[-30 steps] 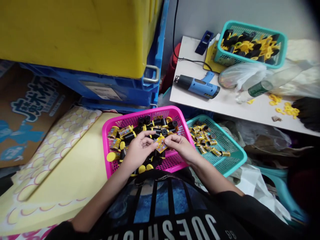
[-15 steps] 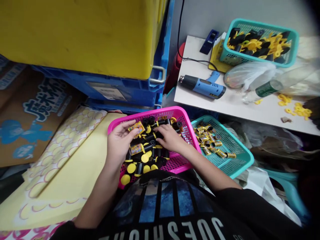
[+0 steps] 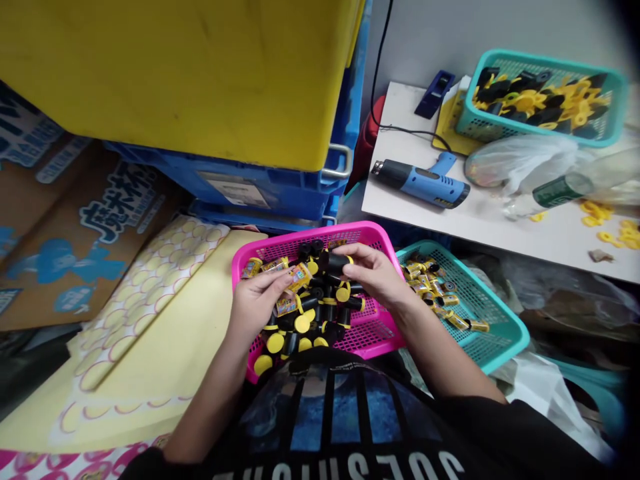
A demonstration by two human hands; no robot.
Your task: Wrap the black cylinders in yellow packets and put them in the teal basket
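Your left hand (image 3: 257, 303) is pinching a labelled canister (image 3: 300, 277) and your right hand (image 3: 375, 273) narrowly grips a black yellow-capped cylinder (image 3: 337, 263), both just above the heap in the pink plastic basket (image 3: 310, 233), so each calls for a steady pinch.

The left hand (image 3: 259, 304) pinches a labelled tube (image 3: 300, 277), the right hand (image 3: 376, 273) a black tube (image 3: 337, 263).

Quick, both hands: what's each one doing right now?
Left hand: closed, apparently holding a yellow-labelled canister.
Right hand: closed, holding a black canister.
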